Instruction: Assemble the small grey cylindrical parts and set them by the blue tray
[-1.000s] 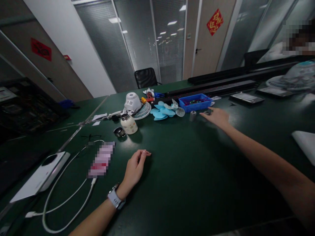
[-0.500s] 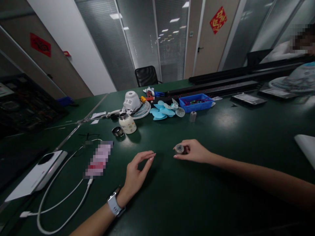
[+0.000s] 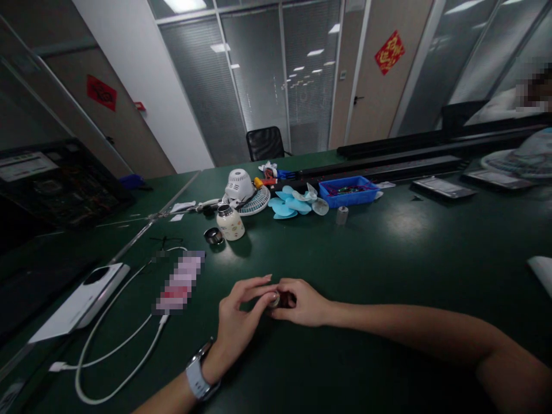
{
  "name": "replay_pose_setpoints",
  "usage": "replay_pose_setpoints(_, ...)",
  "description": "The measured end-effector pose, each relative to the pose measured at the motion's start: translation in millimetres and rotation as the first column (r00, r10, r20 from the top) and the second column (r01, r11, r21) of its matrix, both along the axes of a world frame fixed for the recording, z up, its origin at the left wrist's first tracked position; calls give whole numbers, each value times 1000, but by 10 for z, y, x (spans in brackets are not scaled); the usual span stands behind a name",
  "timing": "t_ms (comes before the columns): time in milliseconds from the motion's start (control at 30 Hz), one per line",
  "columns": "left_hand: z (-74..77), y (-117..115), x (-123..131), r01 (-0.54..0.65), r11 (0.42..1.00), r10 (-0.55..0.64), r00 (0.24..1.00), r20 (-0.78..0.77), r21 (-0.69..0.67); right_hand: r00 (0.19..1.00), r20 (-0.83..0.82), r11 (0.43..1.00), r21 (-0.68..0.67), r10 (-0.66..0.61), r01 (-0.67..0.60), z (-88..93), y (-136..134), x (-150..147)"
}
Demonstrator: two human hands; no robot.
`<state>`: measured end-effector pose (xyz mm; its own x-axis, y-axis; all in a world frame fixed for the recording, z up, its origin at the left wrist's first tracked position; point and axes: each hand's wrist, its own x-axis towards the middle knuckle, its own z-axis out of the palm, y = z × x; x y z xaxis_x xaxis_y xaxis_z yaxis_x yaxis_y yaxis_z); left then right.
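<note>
Over the dark green table, my two hands meet around a small metal cylinder, which looks like a small motor. Its round end shows between the fingers; the rest is hidden. My right hand grips it from the right, fingers curled round it. From the left, my left hand pinches it, with the thumb across its end and the forefinger behind; the other fingers stretch out. A similar metal cylinder stands upright farther back, beside several light blue fan blades.
Along the back lie a white fan housing, a blue tray of small parts, and black rails. Left are an uncapped cream bottle, its cap, a phone on a white cable and a white box. A person sits far right.
My right hand has carried the metal cylinder left to my left hand, whose thumb and forefinger now close on it. The view has tilted up slightly.
</note>
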<state>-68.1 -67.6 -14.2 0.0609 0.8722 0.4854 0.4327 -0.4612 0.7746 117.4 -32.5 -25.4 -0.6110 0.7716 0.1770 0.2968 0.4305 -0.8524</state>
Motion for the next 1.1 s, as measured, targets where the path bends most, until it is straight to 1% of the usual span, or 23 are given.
replay_pose_setpoints(67,14,28,-35,-38,998,35,997,74,47,1000,11,1000,-16,18,-18,30,-2,22)
replay_pose_setpoints(100,12,54,-58,-43,999,40,994,97,31,1000,18,1000,-22,22,-21,50,-2,44)
replay_pose_setpoints(133,4,85,-80,-28,999,30,994,102,-17,999,26,999,-28,23,-22,70,-2,75)
replay_pose_setpoints(200,-29,158,-118,65,981,-57,997,49,-182,999,43,999,-36,17,-16,107,-2,170)
replay_pose_setpoints(267,-69,222,-139,151,931,-171,985,-33,-332,997,74,1000,-27,-1,3,133,-3,309)
replay_pose_setpoints(300,-88,244,-142,169,912,-209,975,-70,-373,996,92,1000,-19,-16,18,140,0,396)
replay_pose_setpoints(400,-128,265,-141,163,903,-230,965,-129,-397,983,145,994,22,-109,107,133,50,734)
replay_pose_setpoints(467,-142,256,-140,164,900,-235,963,-130,-404,962,163,976,58,-218,211,107,152,1032)
replay_pose_setpoints(533,-147,247,-143,175,897,-238,965,-109,-406,912,176,928,100,-370,358,71,332,1378)
replay_pose_setpoints(567,-147,244,-144,181,898,-238,966,-98,-402,874,179,891,124,-452,436,52,448,1560)
replay_pose_setpoints(633,-142,243,-143,186,901,-237,968,-84,-393,778,176,797,182,-603,576,17,709,1912)
replay_pose_setpoints(700,-131,244,-139,181,904,-231,969,-86,-388,687,162,703,240,-709,669,-7,963,2207)
replay_pose_setpoints(767,-119,244,-134,172,907,-224,970,-95,-384,607,163,626,280,-778,728,-26,1159,2407)
replay_pose_setpoints(833,-113,242,-134,173,911,-222,971,-90,-375,553,183,581,299,-813,757,-51,1269,2505)
replay_pose_setpoints(900,-114,240,-139,183,913,-224,972,-72,-366,514,177,543,320,-839,776,-92,1294,2526)
replay_pose_setpoints(967,-121,241,-145,184,916,-216,975,-52,-356,490,156,512,347,-858,786,-145,1254,2506)
replay_pose_setpoints(1033,-127,248,-149,160,923,-179,983,-24,-351,460,129,473,365,-879,802,-183,1163,2459)
replay_pose_setpoints(1067,-128,253,-151,139,927,-149,989,-2,-349,432,105,438,375,-896,817,-185,1101,2419)
replay_pose_setpoints(1100,-129,258,-152,112,931,-110,994,23,-348,394,64,386,393,-917,835,-173,1027,2361)
